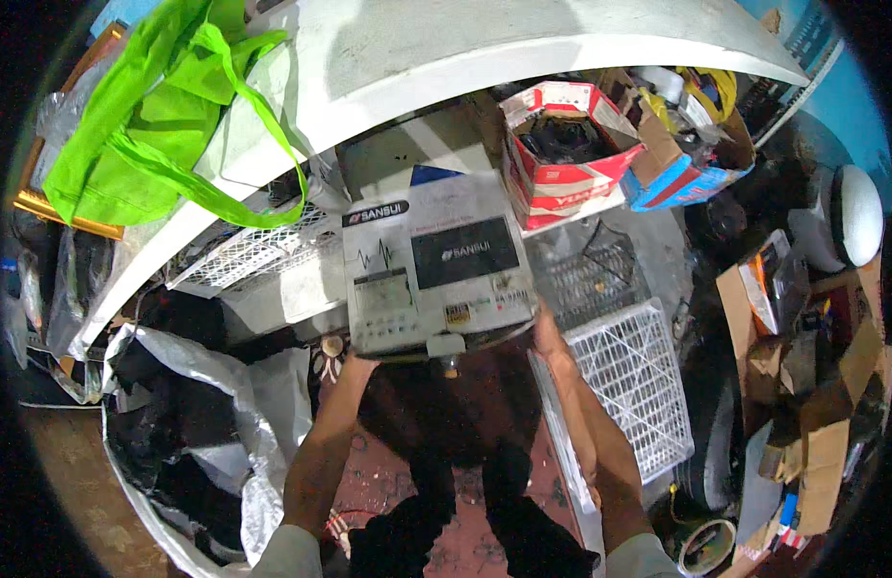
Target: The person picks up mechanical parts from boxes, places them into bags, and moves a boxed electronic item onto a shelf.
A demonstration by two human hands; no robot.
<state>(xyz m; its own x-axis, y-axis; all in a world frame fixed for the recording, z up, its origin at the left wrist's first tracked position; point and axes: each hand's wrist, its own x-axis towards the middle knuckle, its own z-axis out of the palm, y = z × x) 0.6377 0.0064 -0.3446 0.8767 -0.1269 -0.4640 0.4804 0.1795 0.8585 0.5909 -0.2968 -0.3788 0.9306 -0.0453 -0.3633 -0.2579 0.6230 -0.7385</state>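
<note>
A white and grey cardboard box [388,255] with a dark printed panel is held level in front of me, between both hands. My left hand [357,364] grips its near left corner; most of the fingers are hidden under the box. On the near right side my right hand [550,335] grips the box, its fingers partly hidden behind the edge. A small pale tab [446,345] sticks out at the middle of the near edge. Just past the box's far right corner stands an open red and white carton [557,183] with dark things inside.
Above lies a white curved tabletop [407,58] with a bright green bag [167,125] hanging over it. A white plastic rack [629,385] lies at right, near open brown cartons [826,462]. A blue carton [692,183] stands behind. At lower left gapes a large white sack [258,424].
</note>
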